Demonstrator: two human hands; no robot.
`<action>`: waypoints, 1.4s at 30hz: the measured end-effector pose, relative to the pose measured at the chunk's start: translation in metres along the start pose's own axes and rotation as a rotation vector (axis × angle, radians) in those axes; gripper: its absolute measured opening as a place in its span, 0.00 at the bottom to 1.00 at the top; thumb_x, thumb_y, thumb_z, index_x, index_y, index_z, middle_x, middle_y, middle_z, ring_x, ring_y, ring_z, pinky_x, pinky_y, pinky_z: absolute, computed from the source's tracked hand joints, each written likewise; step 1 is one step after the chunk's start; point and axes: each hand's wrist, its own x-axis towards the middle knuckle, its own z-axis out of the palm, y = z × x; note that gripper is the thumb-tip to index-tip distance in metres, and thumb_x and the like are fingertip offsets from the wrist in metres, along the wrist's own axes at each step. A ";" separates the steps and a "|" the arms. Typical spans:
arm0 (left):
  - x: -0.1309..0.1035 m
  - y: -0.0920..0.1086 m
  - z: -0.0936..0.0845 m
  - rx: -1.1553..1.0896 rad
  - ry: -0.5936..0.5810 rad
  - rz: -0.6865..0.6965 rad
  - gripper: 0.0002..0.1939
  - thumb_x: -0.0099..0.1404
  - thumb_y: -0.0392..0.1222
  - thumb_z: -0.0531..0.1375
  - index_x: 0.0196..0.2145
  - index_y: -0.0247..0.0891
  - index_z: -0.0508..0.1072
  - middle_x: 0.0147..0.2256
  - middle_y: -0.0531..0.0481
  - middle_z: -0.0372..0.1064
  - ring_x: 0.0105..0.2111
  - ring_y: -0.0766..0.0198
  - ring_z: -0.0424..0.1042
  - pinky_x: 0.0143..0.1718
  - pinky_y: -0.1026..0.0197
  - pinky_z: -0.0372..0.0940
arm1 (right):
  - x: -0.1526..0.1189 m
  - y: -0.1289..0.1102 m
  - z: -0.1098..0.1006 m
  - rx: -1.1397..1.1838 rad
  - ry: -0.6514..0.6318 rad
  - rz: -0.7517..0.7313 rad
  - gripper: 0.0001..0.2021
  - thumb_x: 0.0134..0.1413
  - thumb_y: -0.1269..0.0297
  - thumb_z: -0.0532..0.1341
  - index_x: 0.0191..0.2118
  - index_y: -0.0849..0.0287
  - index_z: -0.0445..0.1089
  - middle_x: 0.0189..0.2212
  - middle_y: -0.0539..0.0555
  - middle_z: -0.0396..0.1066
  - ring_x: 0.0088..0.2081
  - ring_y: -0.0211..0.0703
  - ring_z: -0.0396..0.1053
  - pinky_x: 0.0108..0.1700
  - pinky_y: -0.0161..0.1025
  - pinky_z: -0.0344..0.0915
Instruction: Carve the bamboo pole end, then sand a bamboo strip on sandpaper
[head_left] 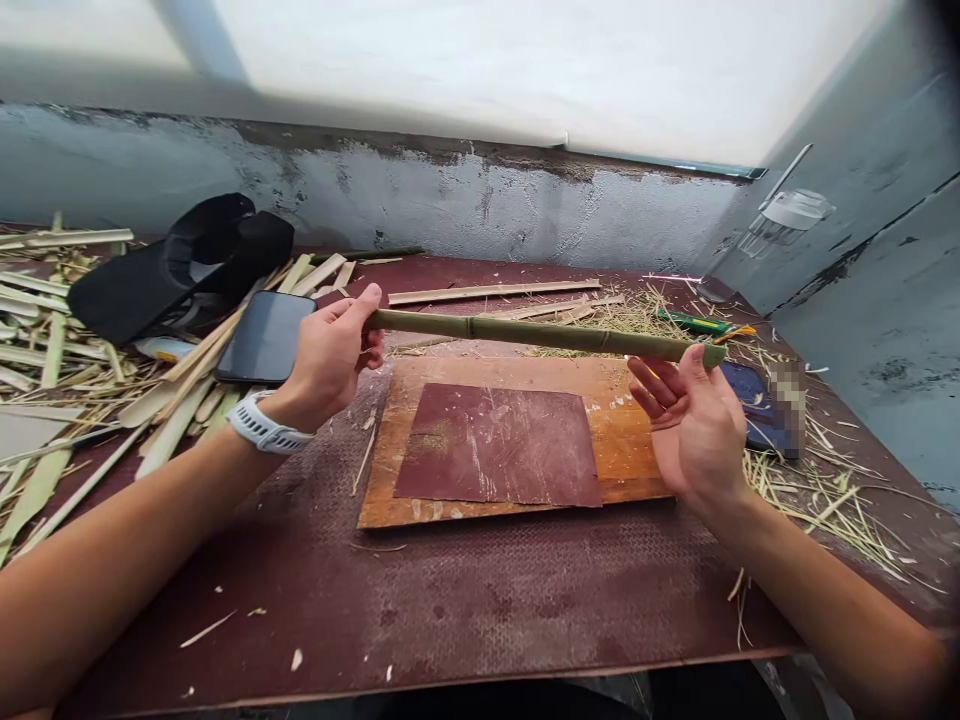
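A green bamboo stick [540, 332] with visible joints stretches between my two hands, tilted slightly down to the right. My left hand [337, 350] pinches its left end between thumb and fingers, and a pale watch band circles that wrist. Around its right end my right hand [694, 420] is closed, the thumb on top and the fingers beneath. Below the stick lies a wooden board [634, 460] with a dark red sheet [499, 445] on it. The stick is held above the board, not touching it.
A black cap [187, 260] and a phone [266, 335] rest among split bamboo strips [52, 350] at the left. Thin shavings [832, 500] and a dark blue flat object [757, 405] lie at the right. A lidded clear cup [787, 220] stands near the wall.
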 end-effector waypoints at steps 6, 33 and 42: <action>-0.008 0.003 0.002 0.178 -0.232 0.040 0.07 0.58 0.38 0.72 0.34 0.37 0.81 0.29 0.49 0.75 0.25 0.68 0.70 0.28 0.66 0.68 | 0.003 0.002 -0.001 -0.047 0.004 -0.065 0.16 0.59 0.47 0.69 0.46 0.51 0.71 0.58 0.53 0.76 0.52 0.46 0.78 0.52 0.46 0.78; -0.080 0.006 0.037 0.219 -0.608 -0.290 0.16 0.67 0.56 0.64 0.35 0.42 0.68 0.28 0.54 0.65 0.18 0.71 0.59 0.13 0.70 0.53 | 0.056 -0.041 -0.039 -1.612 -0.145 -0.243 0.18 0.61 0.44 0.62 0.39 0.55 0.74 0.35 0.62 0.79 0.39 0.63 0.78 0.41 0.59 0.71; -0.084 0.003 0.034 0.246 -0.647 -0.313 0.16 0.68 0.57 0.63 0.37 0.41 0.69 0.28 0.55 0.65 0.18 0.72 0.59 0.13 0.71 0.55 | 0.077 -0.024 -0.054 -2.089 -0.412 0.040 0.22 0.61 0.51 0.55 0.53 0.60 0.71 0.44 0.69 0.79 0.43 0.67 0.78 0.38 0.51 0.67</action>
